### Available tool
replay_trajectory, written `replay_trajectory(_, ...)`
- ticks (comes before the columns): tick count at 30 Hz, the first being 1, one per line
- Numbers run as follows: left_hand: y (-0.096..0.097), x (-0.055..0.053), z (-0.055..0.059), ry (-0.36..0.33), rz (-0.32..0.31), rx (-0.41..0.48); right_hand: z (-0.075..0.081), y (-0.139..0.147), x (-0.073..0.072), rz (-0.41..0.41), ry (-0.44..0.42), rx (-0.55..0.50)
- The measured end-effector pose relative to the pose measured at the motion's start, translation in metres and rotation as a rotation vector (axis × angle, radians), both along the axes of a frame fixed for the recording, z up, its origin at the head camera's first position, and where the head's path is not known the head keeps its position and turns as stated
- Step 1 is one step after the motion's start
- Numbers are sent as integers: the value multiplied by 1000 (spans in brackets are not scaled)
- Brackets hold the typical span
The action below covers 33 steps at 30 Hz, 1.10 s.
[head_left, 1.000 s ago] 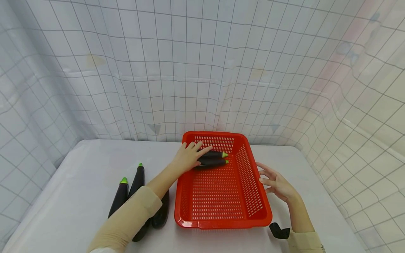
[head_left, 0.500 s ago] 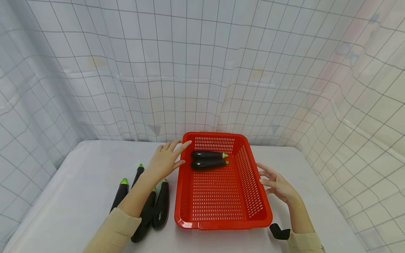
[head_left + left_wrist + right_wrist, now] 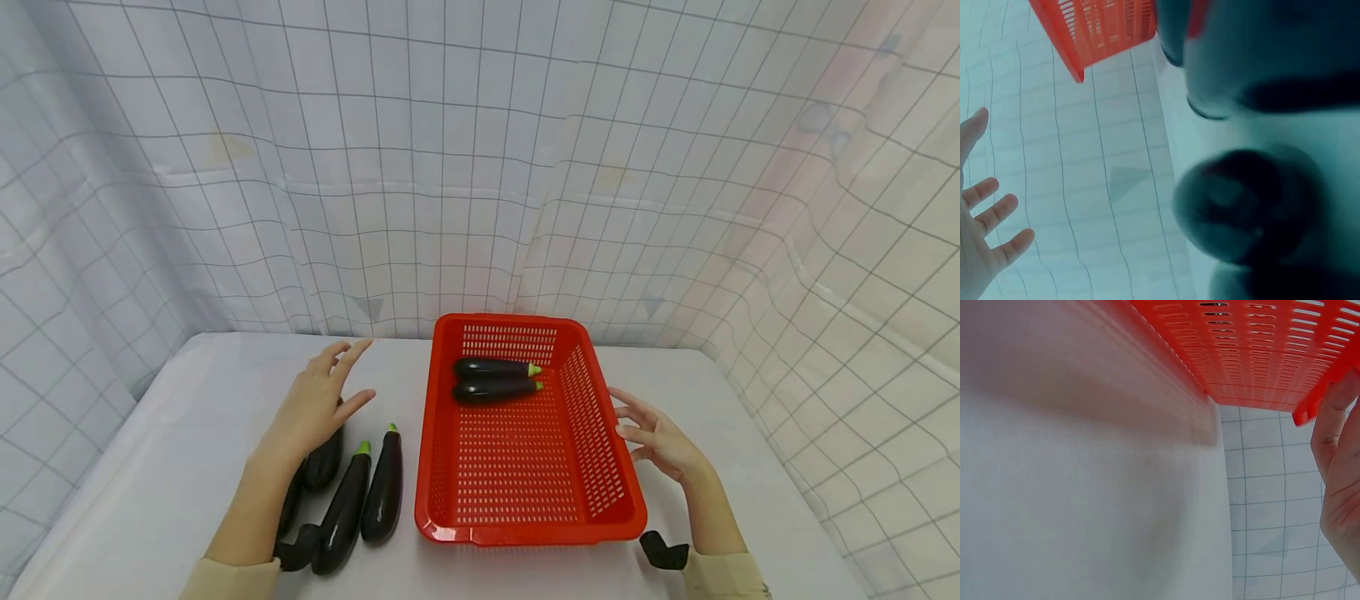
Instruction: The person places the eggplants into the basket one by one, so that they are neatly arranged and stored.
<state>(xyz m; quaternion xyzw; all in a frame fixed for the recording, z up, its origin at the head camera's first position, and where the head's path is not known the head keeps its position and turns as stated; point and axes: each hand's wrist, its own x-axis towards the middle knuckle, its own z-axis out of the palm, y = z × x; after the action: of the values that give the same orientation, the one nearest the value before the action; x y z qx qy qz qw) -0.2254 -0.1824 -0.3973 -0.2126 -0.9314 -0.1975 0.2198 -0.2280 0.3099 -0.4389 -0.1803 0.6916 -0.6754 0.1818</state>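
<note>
My left hand (image 3: 311, 408) is spread over the left part of the table with nothing in it. Beneath and beside it lie several dark purple eggplants with green stems, among them one eggplant (image 3: 384, 492) nearest the basket and another eggplant (image 3: 345, 517) beside it. In the left wrist view an eggplant (image 3: 1229, 206) shows blurred, apart from the fingers. A red slotted plastic basket (image 3: 517, 533) stands to the right, holding two eggplants (image 3: 491, 390) side by side near its far end. My right hand (image 3: 660, 437) rests its loosely bent fingers against the basket's right rim.
A white cloth covers the table (image 3: 187, 433). Behind it and at both sides hang white curtains (image 3: 480, 167) with a grid pattern. Black camera mounts sit at my left wrist (image 3: 300, 547) and right wrist (image 3: 663, 550).
My left hand has drawn back from over the basket's eggplants, leftward to above the loose ones. Those two eggplants stay in the basket. The right hand has held its place at the rim.
</note>
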Motion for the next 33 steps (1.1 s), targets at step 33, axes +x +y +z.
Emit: replay_trajectory(33, -95, 71, -57, -417, 158, 574, -1, 3, -1, 30, 3, -30)
